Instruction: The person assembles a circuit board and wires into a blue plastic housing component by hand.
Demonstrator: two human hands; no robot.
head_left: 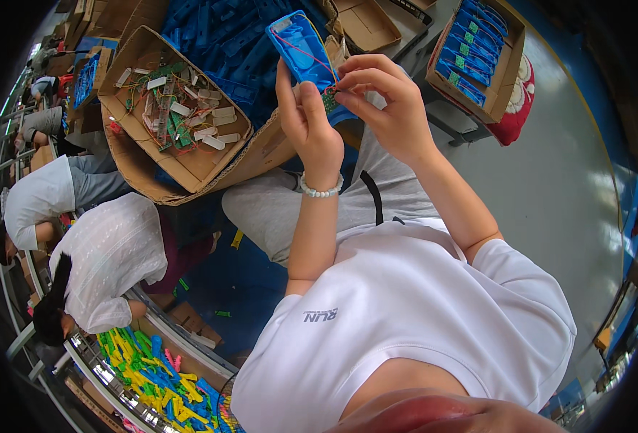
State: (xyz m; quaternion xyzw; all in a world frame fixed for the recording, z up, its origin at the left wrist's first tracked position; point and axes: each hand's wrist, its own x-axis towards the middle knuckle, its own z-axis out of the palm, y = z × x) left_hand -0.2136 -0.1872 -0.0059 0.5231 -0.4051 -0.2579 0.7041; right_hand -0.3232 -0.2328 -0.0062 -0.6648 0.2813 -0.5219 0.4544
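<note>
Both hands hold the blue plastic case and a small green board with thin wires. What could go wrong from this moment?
1. The right hand pinches at the small green circuit board, whose thin red wire runs across the blue plastic case. A hard pull might break or loosen the wire.
2. The left hand holds the case in the air above the lap, with no support under it. If the grip slips, case and board could drop.

Blue plastic casing [301, 50] held up tilted, small green circuit board [329, 99] with thin wires at its lower end
</note>
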